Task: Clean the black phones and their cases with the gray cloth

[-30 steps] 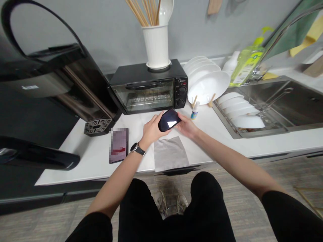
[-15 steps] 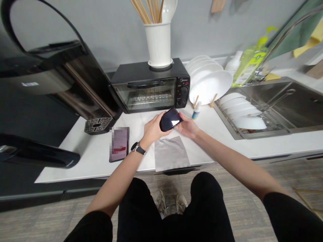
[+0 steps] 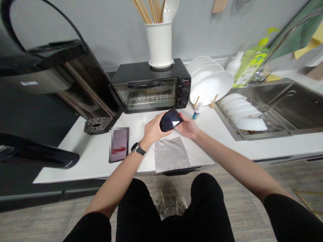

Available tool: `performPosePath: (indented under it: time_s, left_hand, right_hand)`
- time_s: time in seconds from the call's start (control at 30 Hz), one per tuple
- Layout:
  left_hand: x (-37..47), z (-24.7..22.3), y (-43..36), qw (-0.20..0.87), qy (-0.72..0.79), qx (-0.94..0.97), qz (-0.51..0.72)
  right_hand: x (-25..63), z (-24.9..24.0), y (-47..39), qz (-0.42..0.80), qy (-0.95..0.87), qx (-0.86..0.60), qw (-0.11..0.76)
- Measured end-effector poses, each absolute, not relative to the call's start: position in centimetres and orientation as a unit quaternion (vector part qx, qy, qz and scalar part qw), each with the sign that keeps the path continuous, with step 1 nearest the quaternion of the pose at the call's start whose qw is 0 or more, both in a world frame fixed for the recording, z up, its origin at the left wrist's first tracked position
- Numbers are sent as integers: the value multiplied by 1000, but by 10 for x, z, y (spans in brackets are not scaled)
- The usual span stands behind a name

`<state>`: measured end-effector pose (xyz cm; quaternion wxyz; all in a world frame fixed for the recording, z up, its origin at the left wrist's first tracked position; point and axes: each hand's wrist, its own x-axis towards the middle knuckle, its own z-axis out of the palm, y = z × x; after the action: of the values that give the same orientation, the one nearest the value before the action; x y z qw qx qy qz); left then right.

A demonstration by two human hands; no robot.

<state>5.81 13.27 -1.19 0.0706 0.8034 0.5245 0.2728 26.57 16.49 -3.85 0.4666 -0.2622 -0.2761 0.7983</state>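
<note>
A dark, glossy smartphone [image 3: 170, 120] is held above the white counter, a bright reflection on its face. My left hand [image 3: 153, 129] is closed around its left end, and a watch circles that wrist. At the other end, my right hand [image 3: 188, 126] grips the phone with thumb and fingers; some fingers are hidden beneath it. Below the phone a grey cloth [image 3: 172, 154] lies flat, its near edge reaching the counter's front edge. A small spray bottle [image 3: 197, 111] stands upright just beyond my right hand. Left of my watch lies a flat dark-edged device [image 3: 119, 145], its face pixelated.
Behind my hands is a black toaster oven [image 3: 151, 90] carrying a white utensil holder [image 3: 159, 43]. White plates [image 3: 214, 84] stand in a rack beside it. On the right, bowls [image 3: 242, 111] sit in the sink [image 3: 280, 132]. A tall black machine [image 3: 85, 77] stands at left.
Both hands keep the same hold on the phone. The view has shifted very slightly; nothing else has visibly moved.
</note>
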Motion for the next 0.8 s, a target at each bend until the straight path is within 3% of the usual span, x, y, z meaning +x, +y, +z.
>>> performPosePath:
  time_s: [0.23, 0.4, 0.57, 0.8]
  left_hand:
    - [60, -14, 133, 101, 519, 795, 297]
    - [62, -14, 134, 113, 511, 798, 299]
    - [62, -14, 135, 109, 515, 799, 292]
    - [59, -21, 142, 120, 456, 758, 450]
  right_hand:
    - [261, -36, 163, 783, -278, -275, 484]
    - [249, -34, 159, 664, -368, -303, 577]
    - [247, -42, 165, 581, -425, -356, 596]
    - [252, -47, 172, 458, -530, -399, 592]
